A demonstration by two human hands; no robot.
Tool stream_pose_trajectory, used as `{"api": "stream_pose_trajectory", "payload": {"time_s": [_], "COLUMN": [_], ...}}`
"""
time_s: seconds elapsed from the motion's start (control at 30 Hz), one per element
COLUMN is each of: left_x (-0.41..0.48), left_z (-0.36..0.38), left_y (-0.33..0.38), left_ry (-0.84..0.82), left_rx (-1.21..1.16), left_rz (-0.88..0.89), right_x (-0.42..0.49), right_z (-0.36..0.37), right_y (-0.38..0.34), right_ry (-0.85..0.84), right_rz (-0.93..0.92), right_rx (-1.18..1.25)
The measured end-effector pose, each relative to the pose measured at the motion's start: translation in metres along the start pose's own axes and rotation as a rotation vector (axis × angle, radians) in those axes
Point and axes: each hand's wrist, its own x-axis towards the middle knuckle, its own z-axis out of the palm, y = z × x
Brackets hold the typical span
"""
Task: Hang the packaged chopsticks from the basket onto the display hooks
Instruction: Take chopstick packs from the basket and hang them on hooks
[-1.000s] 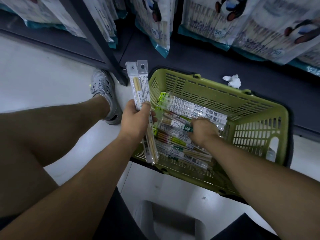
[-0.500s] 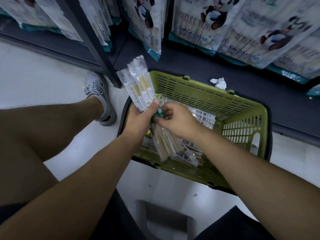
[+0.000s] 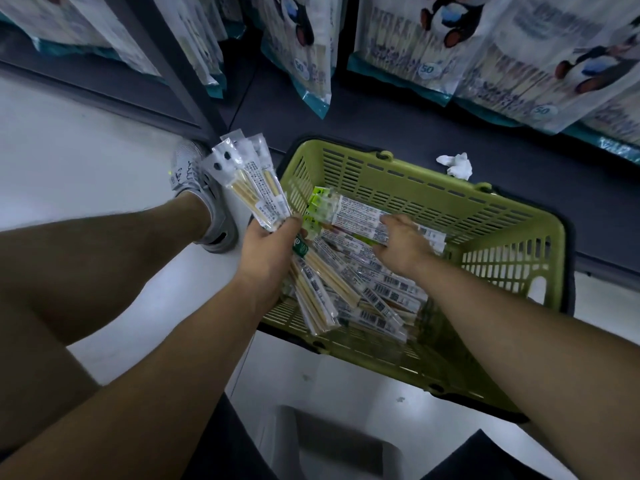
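Several chopstick packs [image 3: 251, 188] fan from the left hand [image 3: 268, 251], fingers clamped round them, above the green basket [image 3: 502, 233]; right hand [image 3: 403, 245] inside it, fingers curled onto a labelled pack [image 3: 360, 220] atop the pile [image 3: 377, 296].

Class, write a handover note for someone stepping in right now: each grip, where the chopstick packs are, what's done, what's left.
Left grip holds a fanned bundle of packs above the basket edge.
Right grip pinches a green-topped pack inside the basket.
More loose packs lie in the basket.
Done: a bundle gathered. Left: hang every pack; hooks not in view.
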Motion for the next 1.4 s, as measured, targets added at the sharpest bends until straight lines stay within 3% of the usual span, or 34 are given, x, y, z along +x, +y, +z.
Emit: {"api": "stream_pose_trajectory", "payload": {"time_s": [0.3, 0.6, 0.73, 1.0, 1.13, 1.27, 1.4], "left_x": [0.001, 0.001, -0.003, -0.014, -0.02, -0.019, -0.017], "left_z": [0.005, 0.004, 0.007, 0.013, 0.009, -0.004, -0.017], "left_y": [-0.003, -0.004, -0.001, -0.001, 0.01, 0.019, 0.028], "left_ry": [0.007, 0.0, -0.003, -0.176, -0.238, -0.22, -0.062], "left_rx": [0.059, 0.024, -0.03, -0.115, -0.24, -0.243, -0.103], "left_rz": [0.04, 0.017, -0.023, -0.036, -0.026, -0.072, -0.11], "right_x": [0.016, 0.009, -0.004, -0.054, -0.073, -0.085, -0.086], "right_z": [0.008, -0.002, -0.016, -0.045, -0.046, -0.048, -0.052], "right_y": [-0.003, 0.004, -0.001, -0.064, -0.103, -0.119, -0.124], "right_ry": [0.036, 0.109, 0.102, 0.029, 0.06, -0.059, -0.254], "right_rz": [0.047, -0.025, -0.095, -0.28, -0.402, -0.445, -0.327], "right_rx": [-0.166, -0.225, -0.127, 0.528, 0.456, 0.172, 0.582]}}
